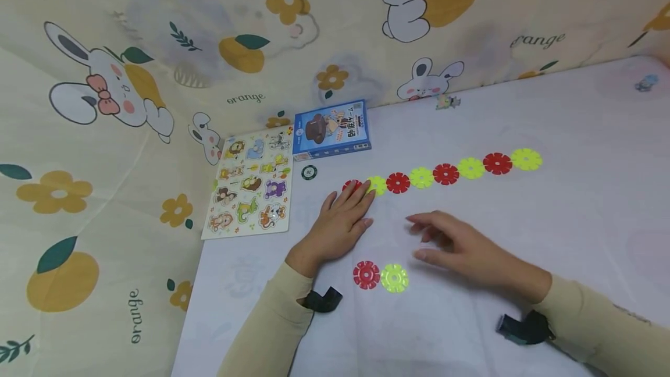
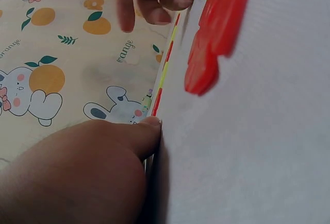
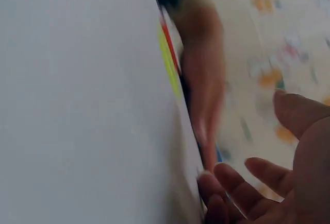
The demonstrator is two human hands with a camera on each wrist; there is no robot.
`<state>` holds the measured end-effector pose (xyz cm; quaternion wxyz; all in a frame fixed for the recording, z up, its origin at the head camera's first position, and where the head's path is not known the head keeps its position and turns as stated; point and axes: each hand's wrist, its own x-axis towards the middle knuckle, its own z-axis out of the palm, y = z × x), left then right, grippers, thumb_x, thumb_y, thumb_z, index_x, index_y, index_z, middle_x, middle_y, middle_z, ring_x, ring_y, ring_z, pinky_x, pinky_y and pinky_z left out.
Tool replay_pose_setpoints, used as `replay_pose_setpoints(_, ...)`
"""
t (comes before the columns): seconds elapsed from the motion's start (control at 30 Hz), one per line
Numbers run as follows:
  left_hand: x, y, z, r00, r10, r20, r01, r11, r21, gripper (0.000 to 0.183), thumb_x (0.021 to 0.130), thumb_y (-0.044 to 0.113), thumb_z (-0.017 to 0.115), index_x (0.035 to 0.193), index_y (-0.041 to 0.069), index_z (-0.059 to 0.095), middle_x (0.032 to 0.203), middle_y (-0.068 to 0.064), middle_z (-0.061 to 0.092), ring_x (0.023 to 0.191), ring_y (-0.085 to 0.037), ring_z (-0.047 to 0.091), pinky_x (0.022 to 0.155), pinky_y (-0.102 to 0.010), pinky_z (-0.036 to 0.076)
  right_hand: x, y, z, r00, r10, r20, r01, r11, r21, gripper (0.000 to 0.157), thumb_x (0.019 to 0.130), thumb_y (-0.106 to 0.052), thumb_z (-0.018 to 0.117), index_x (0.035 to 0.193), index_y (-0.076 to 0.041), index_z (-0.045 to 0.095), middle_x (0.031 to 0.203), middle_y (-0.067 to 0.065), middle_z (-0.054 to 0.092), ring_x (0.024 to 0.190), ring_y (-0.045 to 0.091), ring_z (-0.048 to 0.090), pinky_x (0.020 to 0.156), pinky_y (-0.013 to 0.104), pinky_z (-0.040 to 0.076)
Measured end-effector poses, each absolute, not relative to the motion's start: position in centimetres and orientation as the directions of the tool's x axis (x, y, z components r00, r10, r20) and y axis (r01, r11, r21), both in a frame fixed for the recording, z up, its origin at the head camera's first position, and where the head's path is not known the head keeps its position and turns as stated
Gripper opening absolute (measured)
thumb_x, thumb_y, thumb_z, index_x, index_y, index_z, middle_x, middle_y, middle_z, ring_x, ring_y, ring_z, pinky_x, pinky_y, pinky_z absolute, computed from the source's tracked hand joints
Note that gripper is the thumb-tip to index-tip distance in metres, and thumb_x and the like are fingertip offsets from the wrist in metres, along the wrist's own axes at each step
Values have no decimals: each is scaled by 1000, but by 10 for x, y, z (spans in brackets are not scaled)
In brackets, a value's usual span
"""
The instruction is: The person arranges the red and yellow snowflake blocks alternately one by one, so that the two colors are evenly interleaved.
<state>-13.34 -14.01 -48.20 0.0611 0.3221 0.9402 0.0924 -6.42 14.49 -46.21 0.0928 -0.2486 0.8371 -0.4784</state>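
A row of alternating red and yellow-green notched plastic discs (image 1: 445, 174) lies across the white table. My left hand (image 1: 341, 224) rests with outstretched fingers at the row's left end, partly covering a red disc (image 1: 349, 185) and touching the edge of a yellow-green disc (image 1: 376, 185). To the right, my right hand (image 1: 463, 248) hovers over the table, fingers loosely bent and holding nothing. Nearer me, a loose red disc (image 1: 366, 275) lies beside a yellow-green one (image 1: 395, 278). The right wrist view shows the right hand's fingers (image 3: 242, 183) spread apart with nothing between them.
A blue game box (image 1: 331, 128) stands at the back left, beside an animal picture board (image 1: 248, 185). A small dark round chip (image 1: 309, 172) lies near them. Patterned cloth (image 1: 157, 74) rises along the back and left. A small figure piece (image 1: 448, 102) lies at the back edge.
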Motion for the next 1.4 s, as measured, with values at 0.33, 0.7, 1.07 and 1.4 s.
replay_pose_setpoints(0.33, -132, -141, -477, -792, 608, -58, 586, 783, 207, 61, 100, 49, 35, 154, 29, 14, 159, 13, 0, 144, -17, -5, 112, -51, 3, -46, 71, -471, -783, -622, 22, -474, 573, -668, 69, 70, -56, 78, 130, -27, 58, 111, -17, 49, 101, 1, 39, 76, 26, 45)
replay_pose_setpoints(0.7, -133, -140, -480, -786, 616, -51, 590, 772, 236, 62, 99, 50, 37, 154, 29, 16, 159, 12, 2, 144, -17, -4, 112, -52, 3, -52, 73, -465, -816, -578, -19, -335, 500, -798, 42, 76, -28, 83, 110, -28, 57, 101, -17, 56, 93, 4, 51, 75, 25, 50)
replay_pose_setpoints(1.07, -133, -141, -482, -781, 624, -37, 600, 765, 236, 60, 100, 48, 35, 154, 28, 17, 159, 11, 1, 144, -18, -5, 112, -52, 3, -86, 165, -464, -965, -263, 3, -116, 413, -903, 24, 88, -30, 70, 109, -23, 59, 93, -4, 64, 76, 17, 62, 64, 28, 54)
replay_pose_setpoints(1.4, -133, -140, -482, -784, 619, -52, 594, 771, 229, 61, 100, 48, 35, 154, 29, 15, 159, 12, 0, 144, -18, -5, 112, -52, 2, -113, 292, -480, -961, 276, -26, 172, 521, -836, 42, 97, -41, 52, 135, -23, 55, 126, 6, 51, 100, 20, 49, 73, 10, 47)
